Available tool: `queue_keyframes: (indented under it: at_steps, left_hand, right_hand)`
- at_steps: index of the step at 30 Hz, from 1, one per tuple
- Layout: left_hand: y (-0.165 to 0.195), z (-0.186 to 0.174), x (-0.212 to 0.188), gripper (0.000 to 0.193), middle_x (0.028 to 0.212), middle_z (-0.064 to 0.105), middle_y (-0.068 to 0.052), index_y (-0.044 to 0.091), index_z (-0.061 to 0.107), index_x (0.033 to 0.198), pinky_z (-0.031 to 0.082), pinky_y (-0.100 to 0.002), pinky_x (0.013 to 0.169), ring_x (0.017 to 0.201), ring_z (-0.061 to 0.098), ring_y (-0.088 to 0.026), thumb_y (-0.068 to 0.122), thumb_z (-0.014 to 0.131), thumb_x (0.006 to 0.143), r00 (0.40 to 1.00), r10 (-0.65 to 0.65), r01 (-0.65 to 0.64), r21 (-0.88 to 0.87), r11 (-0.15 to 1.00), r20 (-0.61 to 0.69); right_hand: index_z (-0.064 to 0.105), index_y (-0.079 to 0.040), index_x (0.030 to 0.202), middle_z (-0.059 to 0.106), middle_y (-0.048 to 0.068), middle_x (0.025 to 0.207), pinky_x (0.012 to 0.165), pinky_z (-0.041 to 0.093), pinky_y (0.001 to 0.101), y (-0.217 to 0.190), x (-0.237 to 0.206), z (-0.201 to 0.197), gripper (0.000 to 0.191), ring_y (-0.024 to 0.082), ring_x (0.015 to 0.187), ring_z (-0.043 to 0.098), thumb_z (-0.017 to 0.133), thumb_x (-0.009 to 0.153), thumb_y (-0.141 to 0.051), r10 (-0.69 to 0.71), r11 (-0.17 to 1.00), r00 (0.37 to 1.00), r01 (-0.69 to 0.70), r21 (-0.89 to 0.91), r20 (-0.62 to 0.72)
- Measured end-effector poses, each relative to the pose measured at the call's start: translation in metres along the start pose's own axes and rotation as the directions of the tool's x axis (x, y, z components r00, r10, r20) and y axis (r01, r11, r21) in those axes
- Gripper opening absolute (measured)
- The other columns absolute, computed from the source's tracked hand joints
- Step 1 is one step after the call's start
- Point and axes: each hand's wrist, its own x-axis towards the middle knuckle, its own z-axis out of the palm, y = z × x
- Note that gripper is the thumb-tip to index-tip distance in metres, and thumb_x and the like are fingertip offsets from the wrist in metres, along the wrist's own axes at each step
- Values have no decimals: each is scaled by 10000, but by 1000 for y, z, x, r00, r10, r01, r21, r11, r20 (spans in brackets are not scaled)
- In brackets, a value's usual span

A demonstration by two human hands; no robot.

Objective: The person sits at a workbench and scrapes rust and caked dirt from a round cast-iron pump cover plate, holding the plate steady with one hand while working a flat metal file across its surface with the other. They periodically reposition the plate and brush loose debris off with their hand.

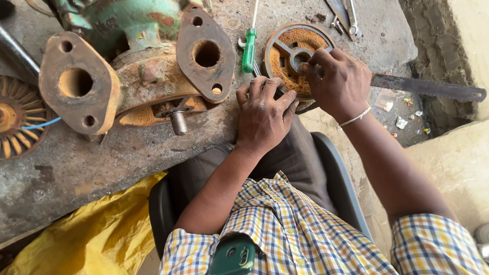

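A rusty round pulley wheel [290, 46] with spokes lies on the concrete slab's edge. My left hand [262, 114] presses down on its near rim, fingers spread over it. My right hand [336, 81] grips a long flat hacksaw blade [428, 87] whose tip goes into the wheel's hub; the blade runs out to the right. A rusty pump housing [142, 66] with two oval flanges and a short shaft sits to the left of my hands.
A green-handled screwdriver [249, 48] lies just left of the wheel. Spanners [346, 18] rest at the slab's far edge. A finned rusty disc [18, 117] sits far left. Yellow plastic sheet [97, 234] lies below the slab. I sit on a dark chair [336, 183].
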Motion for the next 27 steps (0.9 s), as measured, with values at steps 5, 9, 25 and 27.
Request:
queue_keyframes:
  at_steps: [5, 9, 25, 27]
  left_hand:
    - [0, 0, -2, 241, 1236, 637, -72, 163, 788, 1081, 324, -511, 1067, 1238, 514, -280, 336, 737, 921, 1000, -7, 7, -4, 1000, 3]
    - [-1, 1, -2, 250, 1242, 637, -69, 160, 787, 1086, 327, -516, 1077, 1247, 518, -282, 344, 736, 924, 1000, 6, -6, 3, 1000, 9]
    - [-1, 0, -3, 260, 1253, 630, -81, 161, 785, 1089, 339, -526, 1054, 1243, 514, -294, 348, 730, 917, 1000, -3, 3, -20, 1000, 14]
    - [-2, 1, -1, 265, 1252, 630, -77, 161, 785, 1093, 340, -526, 1060, 1248, 513, -292, 347, 734, 911, 1000, -18, 18, -22, 1000, 2]
  right_hand:
    - [711, -167, 991, 657, 38, 865, 624, 481, 431, -8, 2, 1, 232, 272, 747, 656, 757, 1043, -389, -24, 1000, 999, 23, -19, -41]
    - [731, -174, 969, 680, 44, 853, 556, 465, 439, -14, 2, 2, 222, 277, 691, 662, 750, 1022, -388, 55, 998, 998, -55, 9, 30]
    - [732, -178, 1025, 691, 65, 851, 525, 464, 449, -22, 11, 4, 215, 274, 645, 660, 679, 1051, -384, 192, 981, 973, -187, -51, 126]
    - [734, -185, 980, 692, 56, 827, 548, 460, 437, -24, 10, 3, 194, 254, 652, 652, 694, 1024, -370, 185, 981, 977, -178, -75, 103]
